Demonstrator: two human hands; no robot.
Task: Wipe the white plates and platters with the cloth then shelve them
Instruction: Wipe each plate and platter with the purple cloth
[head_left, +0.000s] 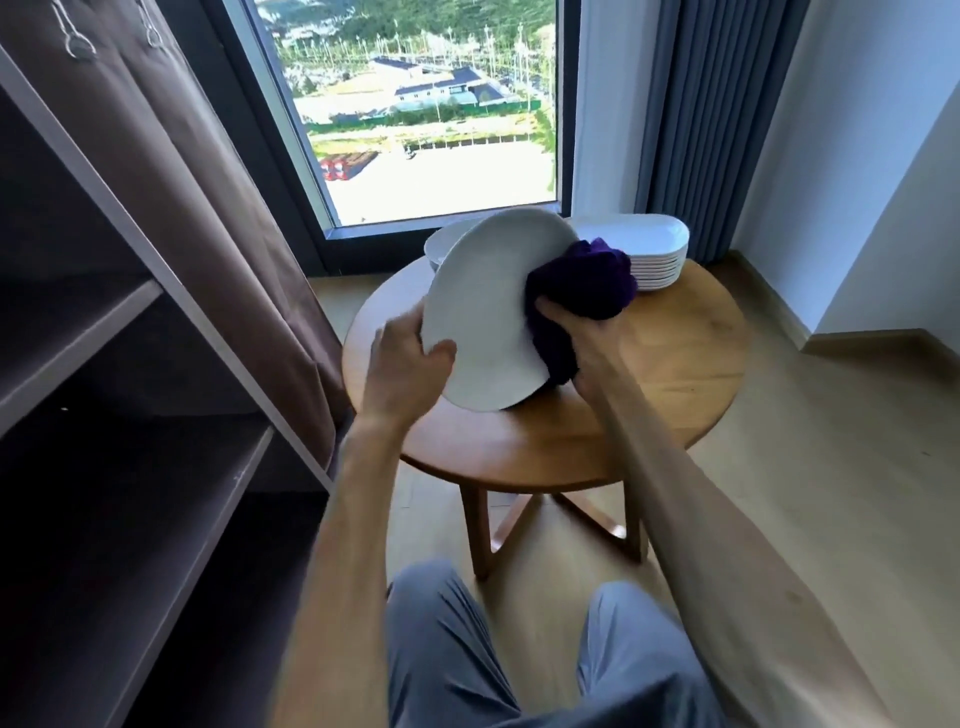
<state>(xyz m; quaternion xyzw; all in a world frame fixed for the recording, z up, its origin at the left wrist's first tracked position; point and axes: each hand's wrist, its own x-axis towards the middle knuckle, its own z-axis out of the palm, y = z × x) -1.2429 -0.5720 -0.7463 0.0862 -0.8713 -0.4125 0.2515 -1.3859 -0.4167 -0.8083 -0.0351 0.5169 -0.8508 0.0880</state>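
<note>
A white oval platter (488, 306) is held tilted above the round wooden table (675, 374). My left hand (410, 364) grips its lower left rim, thumb on the face. My right hand (582, 332) grips a bunched dark purple cloth (587, 286) that lies against the platter's right edge and behind it. A stack of white rounded platters (644, 249) sits at the table's back right. Another pile of white plates (441, 249) peeks out behind the held platter at the back left.
A dark fabric shelf unit (130, 364) with bare shelves stands open at the left, its brown curtain flap (218, 208) pulled aside. A window (426, 114) and a grey curtain (717, 119) lie behind the table. My knees (519, 649) are below, over the wooden floor.
</note>
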